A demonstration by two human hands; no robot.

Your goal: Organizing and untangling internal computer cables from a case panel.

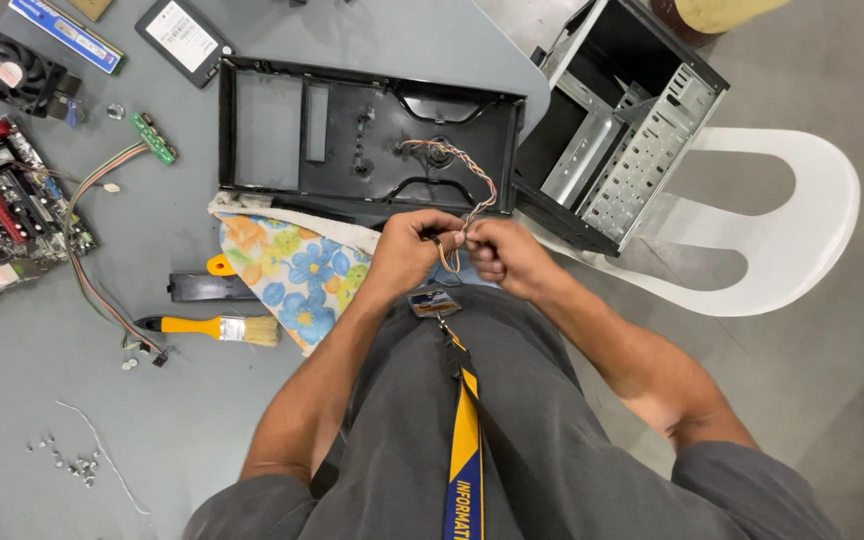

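My left hand (411, 250) and my right hand (505, 256) meet in front of my chest, both pinching a thin bundle of twisted coloured wires (473, 184). The wires run up from my fingers to the middle of a black plastic computer front panel (262, 135) lying face down on the grey table (72, 400). A floral cloth (292, 275) lies under the panel's near edge, just left of my left hand.
An open computer case (622, 140) rests on a white plastic chair (782, 240) at right. On the table lie a motherboard (2, 215), a fan (14, 72), a drive (182, 38), a memory stick (64, 33), a yellow-handled brush (214, 328) and loose screws (70, 462).
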